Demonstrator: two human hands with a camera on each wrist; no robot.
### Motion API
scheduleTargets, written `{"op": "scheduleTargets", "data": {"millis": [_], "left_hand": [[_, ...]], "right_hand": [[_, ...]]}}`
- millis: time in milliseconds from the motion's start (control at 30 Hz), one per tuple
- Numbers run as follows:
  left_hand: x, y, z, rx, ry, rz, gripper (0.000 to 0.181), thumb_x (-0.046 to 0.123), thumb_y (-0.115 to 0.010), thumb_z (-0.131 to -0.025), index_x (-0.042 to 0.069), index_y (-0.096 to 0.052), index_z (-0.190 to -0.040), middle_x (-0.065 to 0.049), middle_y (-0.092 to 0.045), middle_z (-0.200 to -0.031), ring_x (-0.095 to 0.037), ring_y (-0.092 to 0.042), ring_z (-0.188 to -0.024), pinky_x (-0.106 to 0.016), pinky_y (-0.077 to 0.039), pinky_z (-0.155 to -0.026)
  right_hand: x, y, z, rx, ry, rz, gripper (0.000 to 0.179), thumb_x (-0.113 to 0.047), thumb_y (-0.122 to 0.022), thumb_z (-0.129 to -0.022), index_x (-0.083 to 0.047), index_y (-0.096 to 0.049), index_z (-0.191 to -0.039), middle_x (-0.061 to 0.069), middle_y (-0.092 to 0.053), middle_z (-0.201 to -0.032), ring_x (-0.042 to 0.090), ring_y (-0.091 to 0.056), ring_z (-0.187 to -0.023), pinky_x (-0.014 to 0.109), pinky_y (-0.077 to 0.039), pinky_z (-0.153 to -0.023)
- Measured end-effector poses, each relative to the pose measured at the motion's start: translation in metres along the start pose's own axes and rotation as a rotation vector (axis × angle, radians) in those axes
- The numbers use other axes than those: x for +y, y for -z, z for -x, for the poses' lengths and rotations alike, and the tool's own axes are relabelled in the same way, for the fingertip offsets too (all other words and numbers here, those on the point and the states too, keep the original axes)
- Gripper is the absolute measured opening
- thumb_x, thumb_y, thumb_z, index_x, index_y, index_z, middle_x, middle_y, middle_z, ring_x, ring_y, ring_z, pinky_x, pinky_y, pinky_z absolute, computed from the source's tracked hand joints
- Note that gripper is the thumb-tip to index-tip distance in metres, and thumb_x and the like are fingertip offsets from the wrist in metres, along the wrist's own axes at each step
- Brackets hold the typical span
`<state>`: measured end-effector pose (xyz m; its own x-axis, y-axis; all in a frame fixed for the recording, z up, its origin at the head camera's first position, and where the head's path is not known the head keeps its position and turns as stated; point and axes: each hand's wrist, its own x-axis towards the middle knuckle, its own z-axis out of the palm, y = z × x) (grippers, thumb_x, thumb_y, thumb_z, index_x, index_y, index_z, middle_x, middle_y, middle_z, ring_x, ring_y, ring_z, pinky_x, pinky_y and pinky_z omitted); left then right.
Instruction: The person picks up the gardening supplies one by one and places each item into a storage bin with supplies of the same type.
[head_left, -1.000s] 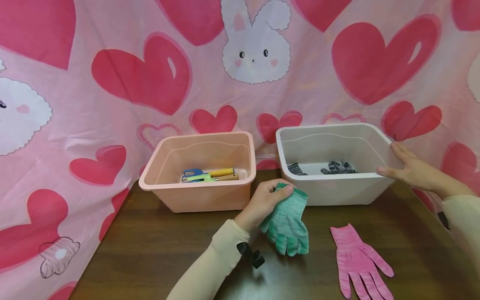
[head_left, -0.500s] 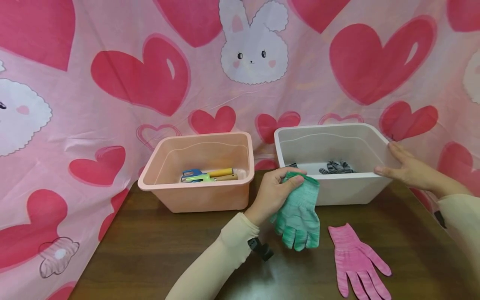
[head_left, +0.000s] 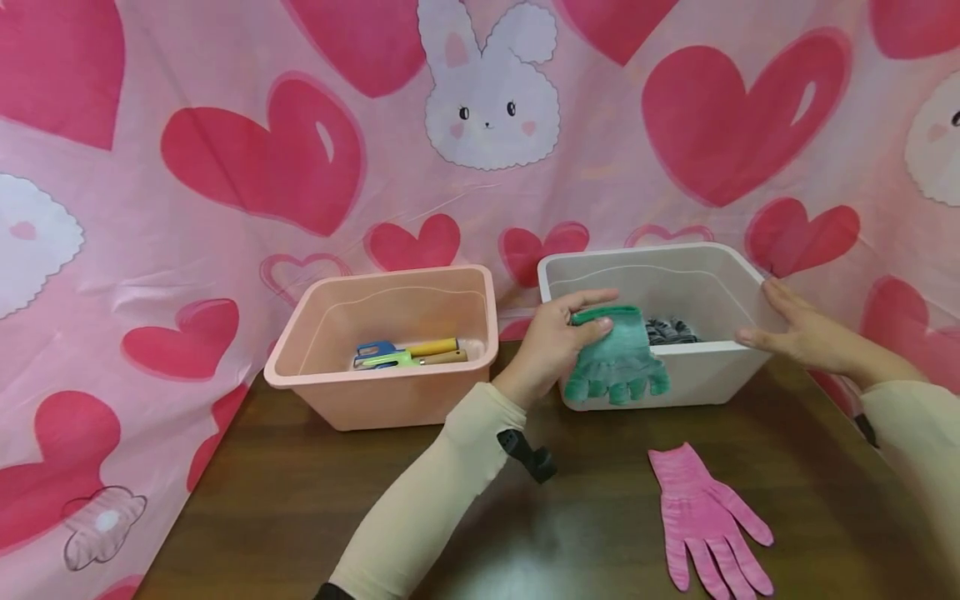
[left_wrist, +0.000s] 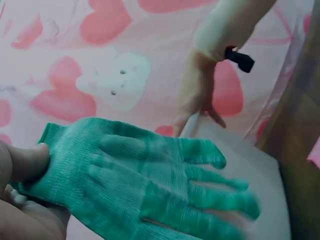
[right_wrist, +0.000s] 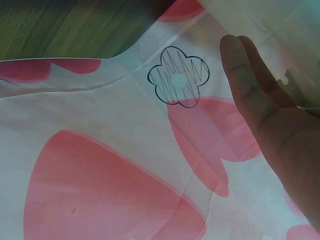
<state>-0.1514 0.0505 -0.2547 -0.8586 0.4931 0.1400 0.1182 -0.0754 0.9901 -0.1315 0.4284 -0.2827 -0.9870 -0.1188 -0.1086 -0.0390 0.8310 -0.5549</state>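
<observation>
My left hand pinches a green knit work glove by its cuff, thumb in front. The glove hangs before the white bin's near wall, its fingers spread; in the left wrist view the green glove looks slightly blurred. My right hand rests on the bin's right rim, thumb and fingers apart and fairly straight. Inside the white bin lie dark grey striped gloves, partly hidden by the green one. A pink glove lies flat on the table, fingers toward me.
To the left stands a peach bin holding small garden tools, among them a green-headed fork and a blue tool with a yellow handle. The dark wooden table meets a pink heart-and-rabbit cloth behind the bins.
My left hand has moved right and upward with the green glove, from between the bins to the white bin's front. My right hand keeps its place on the rim.
</observation>
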Motion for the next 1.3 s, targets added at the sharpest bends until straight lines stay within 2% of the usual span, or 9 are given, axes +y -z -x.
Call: {"op": "scheduleTargets", "data": {"millis": [133,200,400,500,700,767,933,1100,1300], "left_hand": [[0.011,0.001,-0.025,0.036,-0.017,0.044,0.025,0.008,-0.070,-0.096,0.002,-0.073,-0.120,0.004,-0.070,-0.104,-0.010,-0.063,-0.088,-0.025,-0.054,-0.071],[0.015,0.001,-0.038,0.078,-0.025,0.006,0.021,0.010,-0.072,-0.095,0.003,-0.074,-0.115,0.004,-0.069,-0.099,-0.011,-0.063,-0.086,-0.025,-0.053,-0.069],[0.021,0.002,-0.073,0.242,-0.109,-0.385,0.019,0.033,-0.069,-0.098,0.015,-0.066,-0.104,0.001,-0.062,-0.088,-0.015,-0.059,-0.080,-0.029,-0.049,-0.067],[0.020,0.002,-0.085,0.275,-0.103,-0.475,0.020,0.036,-0.062,-0.101,0.018,-0.063,-0.110,0.001,-0.062,-0.096,-0.014,-0.059,-0.086,-0.032,-0.050,-0.072],[0.022,0.004,-0.099,0.262,-0.023,-0.293,0.034,0.019,-0.049,-0.108,0.017,-0.051,-0.142,-0.003,-0.052,-0.142,-0.014,-0.048,-0.125,-0.036,-0.043,-0.102],[0.024,0.007,-0.103,0.264,-0.016,-0.238,0.039,0.015,-0.047,-0.108,0.016,-0.046,-0.147,-0.002,-0.047,-0.148,-0.014,-0.044,-0.129,-0.034,-0.039,-0.105],[0.029,0.013,-0.109,0.272,-0.082,-0.135,0.044,0.008,-0.046,-0.107,0.014,-0.044,-0.150,-0.002,-0.045,-0.150,-0.013,-0.043,-0.129,-0.029,-0.035,-0.108],[0.025,0.007,-0.111,0.153,-0.045,-0.173,0.042,0.012,-0.047,-0.107,0.015,-0.046,-0.149,-0.001,-0.048,-0.146,-0.013,-0.047,-0.125,-0.029,-0.038,-0.105],[0.007,-0.003,-0.119,0.032,0.128,-0.110,0.050,0.023,-0.050,-0.108,0.016,-0.038,-0.156,-0.006,-0.041,-0.152,-0.021,-0.044,-0.131,-0.041,-0.040,-0.108]], "right_hand": [[0.000,0.001,-0.001,-0.001,-0.003,-0.004,0.112,-0.040,-0.069,-0.093,-0.004,0.015,-0.157,0.032,0.015,-0.160,0.059,0.010,-0.143,0.084,-0.012,-0.098],[0.000,0.001,-0.001,0.002,0.001,-0.005,0.111,-0.039,-0.070,-0.093,-0.004,0.014,-0.158,0.032,0.014,-0.161,0.059,0.009,-0.143,0.084,-0.012,-0.099],[0.001,0.000,-0.001,0.008,-0.004,-0.001,0.113,-0.040,-0.071,-0.092,-0.004,0.014,-0.158,0.032,0.013,-0.161,0.058,0.008,-0.144,0.084,-0.013,-0.099],[0.000,0.000,-0.001,0.009,0.002,-0.005,0.113,-0.039,-0.071,-0.092,-0.003,0.013,-0.158,0.033,0.013,-0.161,0.058,0.008,-0.144,0.084,-0.013,-0.100],[-0.001,0.000,-0.001,0.004,0.021,0.004,0.110,-0.039,-0.068,-0.093,0.000,0.012,-0.157,0.034,0.013,-0.160,0.058,0.009,-0.144,0.083,-0.012,-0.101],[-0.001,0.000,-0.001,0.002,0.016,0.005,0.111,-0.039,-0.069,-0.093,-0.001,0.013,-0.157,0.033,0.014,-0.160,0.058,0.008,-0.144,0.083,-0.013,-0.100],[0.000,0.003,-0.002,0.005,0.013,0.007,0.111,-0.039,-0.070,-0.093,-0.002,0.013,-0.157,0.032,0.013,-0.161,0.058,0.008,-0.144,0.083,-0.013,-0.100],[0.002,0.006,-0.002,0.012,0.008,0.004,0.112,-0.038,-0.071,-0.092,-0.003,0.013,-0.158,0.031,0.013,-0.161,0.058,0.008,-0.144,0.083,-0.013,-0.100],[0.001,-0.003,0.003,0.042,0.017,-0.011,0.115,-0.037,-0.075,-0.089,-0.007,0.011,-0.160,0.032,0.006,-0.162,0.060,0.001,-0.143,0.084,-0.018,-0.098]]}}
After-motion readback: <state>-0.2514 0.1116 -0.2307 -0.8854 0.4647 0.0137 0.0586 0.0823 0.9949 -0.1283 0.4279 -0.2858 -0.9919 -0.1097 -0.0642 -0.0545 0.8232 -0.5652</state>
